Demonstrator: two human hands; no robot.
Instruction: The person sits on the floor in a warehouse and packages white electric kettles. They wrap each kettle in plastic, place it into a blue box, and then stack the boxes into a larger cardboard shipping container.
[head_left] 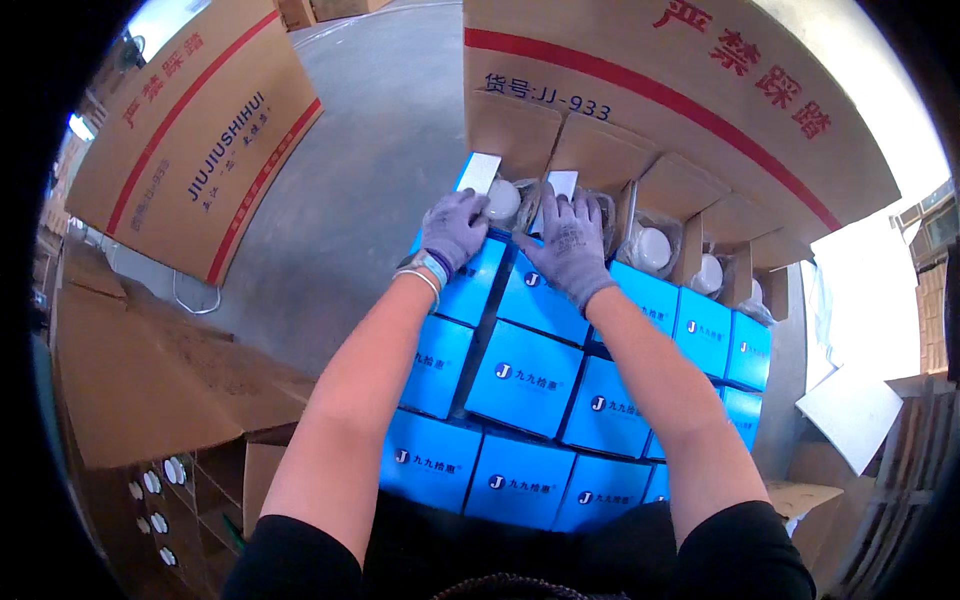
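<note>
My left hand (455, 232), in a grey glove, lies on the far left blue box, its fingers reaching forward beside a round white cap (503, 199). A raised white flap (478, 172) stands just beyond the fingertips. To the right, my right hand (572, 245), also gloved, rests over the far end of another blue box (540, 300), fingers stretched forward and somewhat apart. The fingers touch a white flap (562, 184), with clear plastic wrapping around them. My hands partly hide what lies in both boxes.
Several closed blue boxes (525, 375) stand in rows nearer me. Behind them, plastic-wrapped, white-capped items (652, 249) sit in cardboard compartments. A tall carton flap (640, 90) rises at the back. Another carton panel (200, 140) and an open carton (150, 370) are on the left.
</note>
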